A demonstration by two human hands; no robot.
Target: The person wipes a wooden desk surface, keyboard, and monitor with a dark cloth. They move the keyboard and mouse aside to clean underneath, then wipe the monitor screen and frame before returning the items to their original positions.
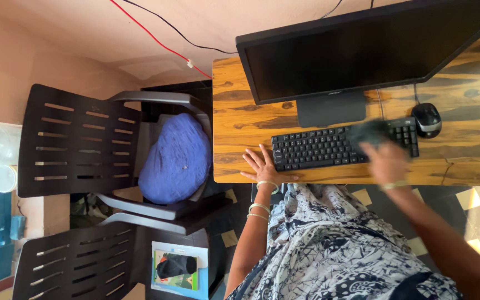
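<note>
My left hand (260, 165) lies flat on the wooden desk (240, 122), fingers spread, just left of a black keyboard (318, 148). My right hand (385, 161) is blurred and grips a dark cloth (366, 133) that rests on the right part of the keyboard. A black mouse (426, 119) sits to the right of the keyboard. A dark monitor (362, 50) stands on its base (330, 108) behind the keyboard. Bangles circle both wrists.
A black plastic chair (79, 141) with a blue cushion (176, 158) stands left of the desk. A second black chair (73, 261) holds a printed sheet with a dark object (179, 269). Red and black wires (162, 39) run along the wall.
</note>
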